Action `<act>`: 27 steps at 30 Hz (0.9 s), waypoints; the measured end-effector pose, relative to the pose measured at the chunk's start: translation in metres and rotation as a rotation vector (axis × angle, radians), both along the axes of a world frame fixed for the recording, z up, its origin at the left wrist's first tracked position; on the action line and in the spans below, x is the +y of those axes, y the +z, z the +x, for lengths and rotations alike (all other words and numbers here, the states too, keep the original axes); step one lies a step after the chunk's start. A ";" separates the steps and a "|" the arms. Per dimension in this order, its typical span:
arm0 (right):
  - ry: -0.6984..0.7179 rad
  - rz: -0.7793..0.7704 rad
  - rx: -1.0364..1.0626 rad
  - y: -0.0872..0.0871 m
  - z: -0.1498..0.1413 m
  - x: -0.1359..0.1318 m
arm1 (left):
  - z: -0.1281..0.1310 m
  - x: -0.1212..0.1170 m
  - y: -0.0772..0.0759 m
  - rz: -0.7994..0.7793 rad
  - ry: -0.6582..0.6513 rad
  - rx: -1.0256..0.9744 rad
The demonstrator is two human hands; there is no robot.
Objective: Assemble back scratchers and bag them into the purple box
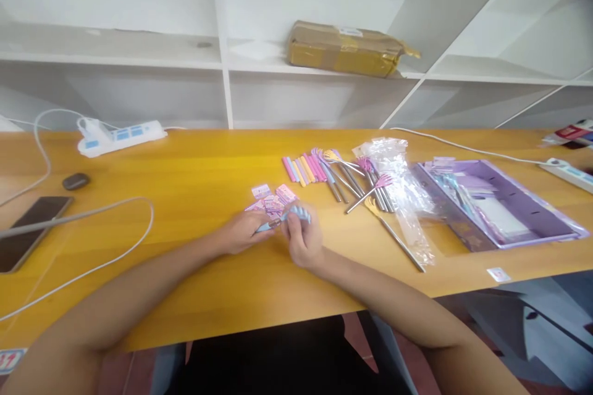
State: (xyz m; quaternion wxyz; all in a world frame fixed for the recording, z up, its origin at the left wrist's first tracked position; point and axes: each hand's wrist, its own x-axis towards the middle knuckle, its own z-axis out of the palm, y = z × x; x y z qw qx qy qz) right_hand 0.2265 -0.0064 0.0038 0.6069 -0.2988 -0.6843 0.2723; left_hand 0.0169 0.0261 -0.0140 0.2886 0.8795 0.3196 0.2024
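A back scratcher (296, 214) with a light blue claw head is held between my two hands, above the near middle of the table. My left hand (248, 231) is closed on its handle end, where a blue piece and a short metal part show. Around the claw head wrap the fingers of my right hand (303, 237). Just beyond my hands lies a loose pile of small pink and purple printed cards (271, 200). Farther back, coloured grip tubes (304, 170) lie in a row beside several metal-rod back scratchers (365, 182) with purple, pink and yellow heads.
Clear plastic bags (398, 173) lie right of the scratchers, next to a purple box (509, 203) holding packets. A power strip (123, 137), phone (32, 228) and white cable (151, 216) are on the left. A taped carton (347, 49) sits on the shelf.
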 end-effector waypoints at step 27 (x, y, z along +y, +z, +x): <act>0.188 -0.364 -0.117 -0.013 0.010 0.028 | 0.000 0.002 0.008 -0.010 0.013 0.172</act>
